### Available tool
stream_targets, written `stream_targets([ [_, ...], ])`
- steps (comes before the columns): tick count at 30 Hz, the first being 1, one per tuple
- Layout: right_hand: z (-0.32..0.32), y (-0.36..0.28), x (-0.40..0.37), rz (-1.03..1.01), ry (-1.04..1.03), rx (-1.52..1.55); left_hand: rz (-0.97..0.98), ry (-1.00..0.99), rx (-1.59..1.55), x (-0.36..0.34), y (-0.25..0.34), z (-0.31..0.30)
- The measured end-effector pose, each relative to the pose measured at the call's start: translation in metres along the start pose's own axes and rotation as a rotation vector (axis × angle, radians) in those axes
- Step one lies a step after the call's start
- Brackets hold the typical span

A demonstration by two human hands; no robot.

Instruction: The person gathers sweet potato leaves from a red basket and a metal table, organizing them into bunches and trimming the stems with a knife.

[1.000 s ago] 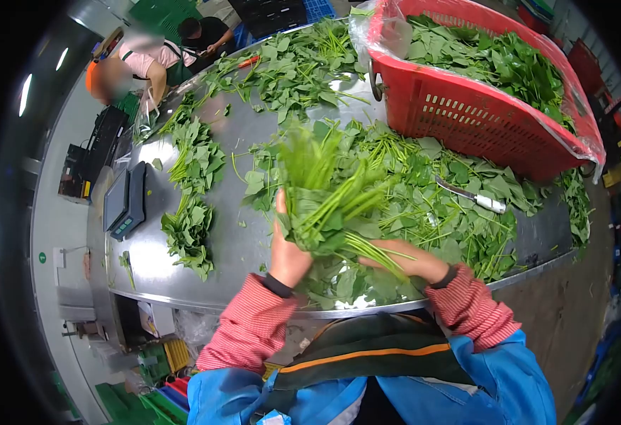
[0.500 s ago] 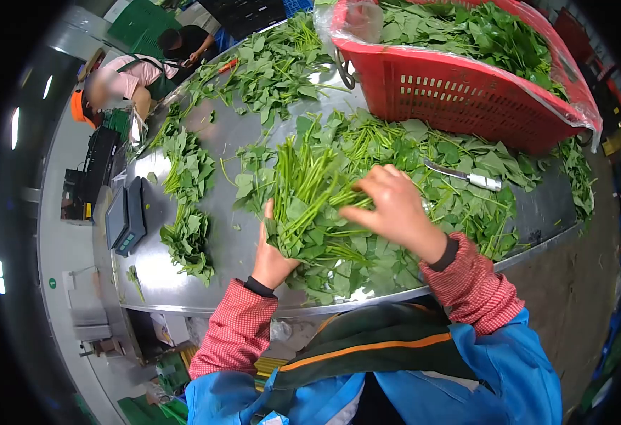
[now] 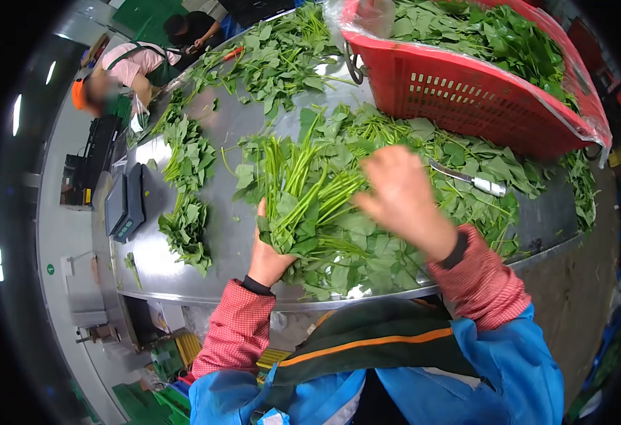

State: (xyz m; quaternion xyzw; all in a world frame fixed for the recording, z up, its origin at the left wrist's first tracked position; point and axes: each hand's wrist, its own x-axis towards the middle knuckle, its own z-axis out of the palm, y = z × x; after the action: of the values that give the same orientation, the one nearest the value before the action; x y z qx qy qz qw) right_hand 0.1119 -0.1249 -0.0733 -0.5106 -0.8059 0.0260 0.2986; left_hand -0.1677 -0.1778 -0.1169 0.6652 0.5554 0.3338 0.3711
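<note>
My left hand [image 3: 271,256] is closed around a bunch of leafy greens [image 3: 300,191], its long green stems pointing up and away from me. To the right of that bunch, my right hand [image 3: 402,202] hovers over the loose greens [image 3: 395,258], blurred by motion. Its thumb stands apart from the fingers and nothing shows between them. Right of this hand, a knife [image 3: 487,186] with a curved blade and a pale handle lies on the leaves.
A red plastic crate [image 3: 466,95], lined with clear film and full of greens, stands at the back right. Leafy bundles [image 3: 185,227] lie along the left of the metal table [image 3: 229,244], near a dark scale [image 3: 127,205]. Two people [image 3: 137,67] are at the far left.
My right hand has moved slightly right and up, away from the stems, and its fingers have spread. My left hand still holds the bunch. The view has shifted a little.
</note>
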Motion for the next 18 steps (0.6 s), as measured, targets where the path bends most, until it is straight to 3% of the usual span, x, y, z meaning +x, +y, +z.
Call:
stream_targets([
  [3, 0.020, -0.044, 0.000, -0.098, -0.121, 0.073, 0.041, -0.040, -0.068, 0.007, 0.003, 0.017],
  [6, 0.029, -0.023, 0.007, -0.253, -0.001, 0.369, 0.121, -0.114, 0.056, 0.016, 0.013, 0.017],
  [7, 0.026, -0.015, 0.007, -0.292, 0.036, 0.465, 0.063, -0.111, -0.015, 0.014, 0.016, 0.014],
  [9, -0.001, 0.005, 0.007, 0.439, -0.221, 1.318, -0.056, -0.113, -0.159, 0.004, 0.022, 0.007],
  [10, -0.024, 0.026, 0.011, 0.579, -0.230, 1.380, -0.058, -0.121, -0.158, 0.001, 0.021, 0.002],
  [11, -0.021, 0.043, 0.004, 0.591, 0.095, 1.601, -0.084, -0.121, -0.173, -0.001, 0.017, -0.003],
  [12, -0.026, 0.073, 0.001, 0.518, 0.196, 1.692, -0.110, -0.118, -0.188, -0.005, 0.012, -0.009],
  [13, -0.030, 0.096, -0.001, 0.356, 0.163, 2.019, -0.137, -0.117, -0.201, -0.008, 0.010, -0.012],
  [14, -0.027, 0.112, -0.010, 0.515, 0.050, 1.689, -0.152, -0.107, -0.405, -0.010, 0.015, -0.011],
  [15, -0.019, 0.122, -0.018, 0.650, -0.053, 1.348, -0.210, -0.158, -0.390, -0.013, 0.008, -0.016],
  [17, -0.004, 0.101, -0.027, 0.283, -0.467, 0.136, -0.319, -0.270, -0.354, -0.018, -0.010, -0.027],
  [18, 0.000, 0.094, -0.035, 0.092, -0.351, -0.001, -0.273, -0.192, -0.387, -0.019, -0.004, -0.022],
])
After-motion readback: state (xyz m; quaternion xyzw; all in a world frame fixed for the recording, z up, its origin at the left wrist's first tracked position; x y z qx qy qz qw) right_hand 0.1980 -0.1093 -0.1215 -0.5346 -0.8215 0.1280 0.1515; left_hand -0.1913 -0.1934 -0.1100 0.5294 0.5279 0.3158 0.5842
